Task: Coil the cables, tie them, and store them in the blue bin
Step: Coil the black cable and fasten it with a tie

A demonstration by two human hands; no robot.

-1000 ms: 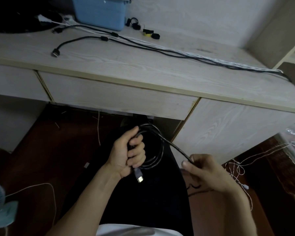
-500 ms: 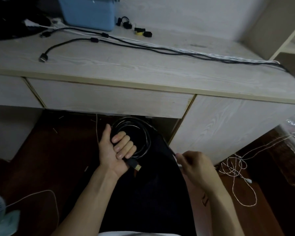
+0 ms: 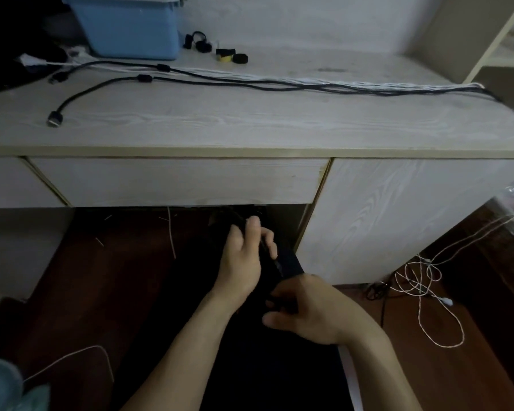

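Gripping a coiled black cable (image 3: 269, 256) below the edge of the pale wood-grain tabletop (image 3: 250, 123), the person's left hand (image 3: 244, 262) has its fingers curled round the strands, thumb up near the top of the bundle. The coil sits low over the person's dark-clothed lap and is hard to make out against it. The right hand (image 3: 312, 312) is just beneath and beside the left, its fingers curled inward round the lower dark part of the same cable, though the exact hold is lost in shadow.

On the tabletop, two long black cables with ferrite beads (image 3: 208, 81) lie stretched from left to right, one ending in a metal-tipped plug (image 3: 55, 119) near the front left. A bundle of thin white cords (image 3: 324, 81) runs alongside them toward the right edge. At the back left stands the light blue plastic bin (image 3: 131, 25), and just to its right lie several small black straps (image 3: 199, 44) and a yellow-and-black strap (image 3: 225, 54).

On the dark reddish wooden floor (image 3: 86, 277), a tangle of thin white cord (image 3: 422, 283) lies at the right by the cabinet, and another white cord (image 3: 72, 355) loops at the lower left.
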